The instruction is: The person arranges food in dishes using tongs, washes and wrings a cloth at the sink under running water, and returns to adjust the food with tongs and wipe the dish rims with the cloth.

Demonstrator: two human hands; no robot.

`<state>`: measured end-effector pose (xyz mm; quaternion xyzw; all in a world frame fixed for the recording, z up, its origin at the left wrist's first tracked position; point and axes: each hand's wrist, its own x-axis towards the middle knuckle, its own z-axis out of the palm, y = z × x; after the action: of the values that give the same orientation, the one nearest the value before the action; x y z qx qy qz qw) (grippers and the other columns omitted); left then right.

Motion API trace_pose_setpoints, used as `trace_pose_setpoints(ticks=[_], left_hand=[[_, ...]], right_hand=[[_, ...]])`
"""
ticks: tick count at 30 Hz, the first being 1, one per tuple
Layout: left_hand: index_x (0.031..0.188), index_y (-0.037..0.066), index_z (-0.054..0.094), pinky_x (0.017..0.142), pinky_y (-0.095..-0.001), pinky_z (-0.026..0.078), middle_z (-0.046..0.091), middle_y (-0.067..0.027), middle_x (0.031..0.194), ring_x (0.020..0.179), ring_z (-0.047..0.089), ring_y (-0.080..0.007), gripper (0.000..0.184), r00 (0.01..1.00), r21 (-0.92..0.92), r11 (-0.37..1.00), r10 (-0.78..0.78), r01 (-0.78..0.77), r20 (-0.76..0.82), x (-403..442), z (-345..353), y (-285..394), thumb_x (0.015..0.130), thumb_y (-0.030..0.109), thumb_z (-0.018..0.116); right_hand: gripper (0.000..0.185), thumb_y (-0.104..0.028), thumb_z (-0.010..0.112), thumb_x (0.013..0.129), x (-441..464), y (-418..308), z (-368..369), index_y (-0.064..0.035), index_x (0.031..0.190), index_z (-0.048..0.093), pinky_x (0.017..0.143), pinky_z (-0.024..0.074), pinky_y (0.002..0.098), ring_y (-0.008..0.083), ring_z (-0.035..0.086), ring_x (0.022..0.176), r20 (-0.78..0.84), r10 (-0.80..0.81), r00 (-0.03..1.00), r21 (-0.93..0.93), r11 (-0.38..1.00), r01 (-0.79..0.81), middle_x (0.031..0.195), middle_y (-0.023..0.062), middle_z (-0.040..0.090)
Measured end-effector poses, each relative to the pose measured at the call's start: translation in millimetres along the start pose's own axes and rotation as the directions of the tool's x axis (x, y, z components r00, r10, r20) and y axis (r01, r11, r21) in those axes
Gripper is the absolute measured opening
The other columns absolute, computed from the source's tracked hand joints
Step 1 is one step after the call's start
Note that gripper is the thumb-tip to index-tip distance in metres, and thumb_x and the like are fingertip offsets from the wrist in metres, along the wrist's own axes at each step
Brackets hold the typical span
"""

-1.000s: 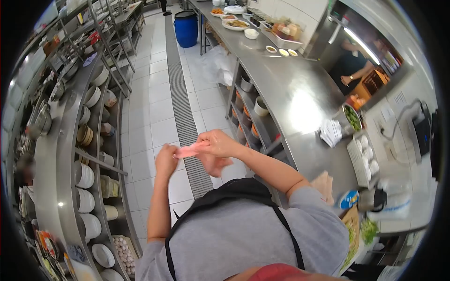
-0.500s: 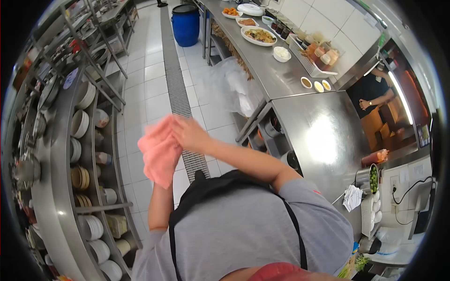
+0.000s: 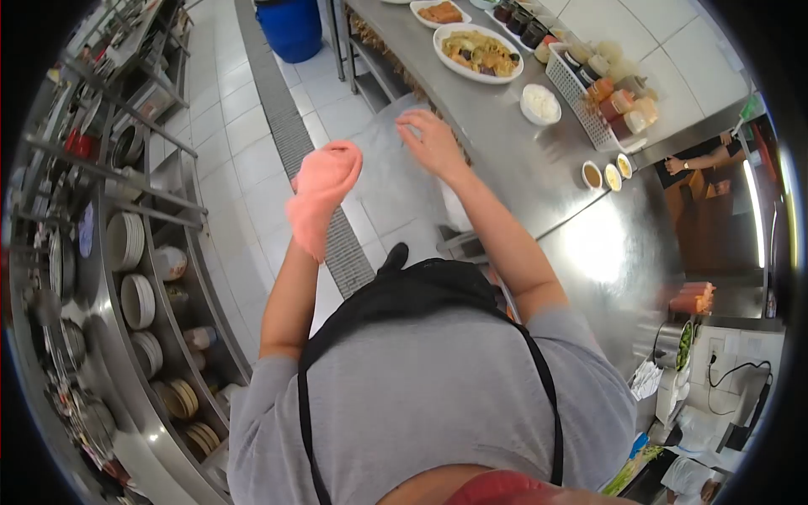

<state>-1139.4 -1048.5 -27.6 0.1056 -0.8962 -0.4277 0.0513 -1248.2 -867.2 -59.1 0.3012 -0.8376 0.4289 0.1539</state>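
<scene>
A pink cloth (image 3: 322,195) is bunched over my left hand, above the floor drain. The cloth hides nearly all the fingers, and its loose end hangs down over the wrist. To the right, my right hand (image 3: 436,145) is raised beside the edge of the steel counter, apart from the cloth. Its fingers are slightly bent and spread, with nothing in them. Behind and below this hand is a clear plastic bag (image 3: 391,181) hanging by the counter.
On the steel counter (image 3: 497,151) stand a plate of cooked food (image 3: 478,54), a white bowl (image 3: 540,104), small sauce dishes (image 3: 592,175) and a basket of bottles (image 3: 589,97). Shelves of stacked bowls (image 3: 137,300) line the left. A blue barrel (image 3: 289,29) stands ahead. Another person's arm shows through the hatch.
My right hand has let go of the pink cloth and moved right and forward. The cloth stays with my left hand, now higher and more bunched. My view has shifted closer to the counter.
</scene>
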Motion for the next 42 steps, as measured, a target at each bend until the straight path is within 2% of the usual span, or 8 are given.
trace_pose_setpoints(ticks=[12,17,19,25,28,31,36,42], left_hand=[[0.090,-0.004,0.048,0.037,-0.0351,0.039,0.057,-0.0139,0.060,0.042,0.050,-0.0298,0.032,0.590,-0.508,0.352,-0.180,0.786,0.787,185,24,112,0.082,0.026,0.038],[0.083,-0.002,0.048,0.033,-0.0347,0.036,0.053,-0.0132,0.050,0.034,0.044,-0.0302,0.017,0.706,-0.494,0.758,0.063,0.426,0.705,268,56,75,0.081,0.015,0.046],[0.066,0.003,0.047,0.034,-0.0303,0.035,0.045,-0.0062,0.043,0.035,0.045,-0.0228,0.010,0.647,-0.862,0.183,0.592,0.473,0.481,305,87,47,0.072,-0.003,0.053],[0.059,0.013,0.049,0.052,-0.0259,0.035,0.051,-0.0024,0.069,0.065,0.051,-0.0179,0.013,0.663,-0.228,0.913,0.403,-0.339,0.631,377,90,49,0.060,0.004,0.058],[0.060,0.011,0.053,0.048,-0.0287,0.035,0.052,-0.0043,0.071,0.055,0.050,-0.0203,0.007,0.527,0.209,0.486,0.738,-0.849,0.421,393,141,31,0.059,0.005,0.056],[0.070,0.008,0.056,0.046,-0.0318,0.038,0.051,-0.0059,0.070,0.047,0.047,-0.0230,0.007,0.494,0.494,0.196,0.633,-0.847,0.596,386,164,52,0.063,0.008,0.054],[0.094,0.004,0.052,0.061,-0.0368,0.046,0.055,-0.0125,0.078,0.064,0.055,-0.0279,0.026,0.826,0.053,0.931,0.292,-0.361,0.482,401,228,16,0.075,0.021,0.047],[0.099,-0.003,0.046,0.078,-0.0411,0.045,0.058,-0.0243,0.098,0.087,0.058,-0.0365,0.038,0.738,0.005,0.975,0.165,-0.223,0.654,438,154,81,0.086,0.031,0.034]], right_hand=[[0.026,-0.017,0.052,0.073,95,90,82,-0.0052,0.094,0.061,0.076,0.0446,0.0323,0.0205,0.056,0.090,0.266,-0.063,0.962,-0.612,0.760,0.219,0.088,0.0093,0.059],[0.028,-0.018,0.054,0.081,125,100,1,-0.0041,0.106,0.058,0.078,0.0465,0.0280,0.0169,0.057,0.093,0.324,0.134,0.936,0.355,0.900,-0.251,0.096,0.0093,0.061],[0.030,-0.018,0.055,0.084,125,114,-28,-0.0036,0.111,0.057,0.079,0.0473,0.0263,0.0154,0.058,0.094,0.255,0.380,0.889,0.549,0.700,-0.456,0.098,0.0093,0.062],[0.030,-0.021,0.051,0.088,93,151,-51,-0.0046,0.113,0.046,0.043,0.0432,0.0244,0.0130,0.053,0.050,-0.316,0.933,0.176,0.561,0.333,-0.758,0.075,0.0110,0.060],[0.033,-0.024,0.044,0.090,103,174,-50,-0.0055,0.116,0.037,0.034,0.0374,0.0250,0.0129,0.047,0.040,-0.309,0.950,0.052,0.696,0.262,-0.669,0.067,0.0105,0.057],[0.028,-0.022,0.035,0.089,105,189,-30,-0.0049,0.111,0.034,0.031,0.0345,0.0255,0.0134,0.044,0.036,-0.293,0.955,0.056,0.710,0.256,-0.656,0.065,0.0118,0.056],[0.025,-0.010,0.035,0.085,129,165,8,-0.0042,0.107,0.026,0.026,0.0300,0.0263,0.0139,0.040,0.032,-0.342,0.940,-0.014,0.733,0.257,-0.630,0.061,0.0138,0.052],[0.030,-0.007,0.039,0.083,104,149,10,-0.0035,0.109,0.025,0.026,0.0291,0.0253,0.0122,0.037,0.030,-0.290,0.957,0.008,0.678,0.211,-0.704,0.060,0.0110,0.050]])
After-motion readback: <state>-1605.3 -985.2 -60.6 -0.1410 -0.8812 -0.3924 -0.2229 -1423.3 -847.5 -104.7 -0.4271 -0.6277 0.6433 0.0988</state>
